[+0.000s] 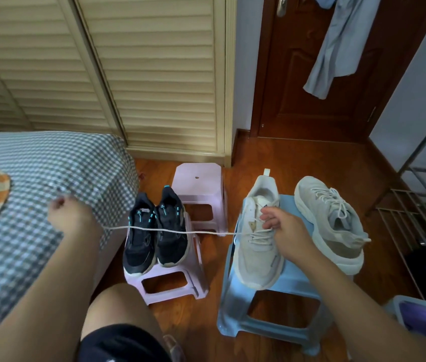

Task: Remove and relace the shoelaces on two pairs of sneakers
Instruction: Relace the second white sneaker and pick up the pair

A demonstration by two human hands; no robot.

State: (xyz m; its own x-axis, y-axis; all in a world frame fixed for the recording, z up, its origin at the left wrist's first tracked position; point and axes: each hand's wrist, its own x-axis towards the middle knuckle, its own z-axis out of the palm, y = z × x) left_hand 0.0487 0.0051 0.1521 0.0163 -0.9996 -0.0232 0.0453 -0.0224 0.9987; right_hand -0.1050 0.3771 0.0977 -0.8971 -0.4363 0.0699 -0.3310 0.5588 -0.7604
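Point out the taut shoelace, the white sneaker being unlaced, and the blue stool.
shoelace (180, 231): head view, mid-span of the taut stretch.
white sneaker (255, 259): head view, toe upper.
blue stool (235, 304): head view, front left leg.

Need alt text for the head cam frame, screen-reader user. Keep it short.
A person's left hand pulls a white shoelace taut out to the side while the right hand steadies a white sneaker on a blue stool. Its mate sits beside it; a black pair rests on a pink stool.
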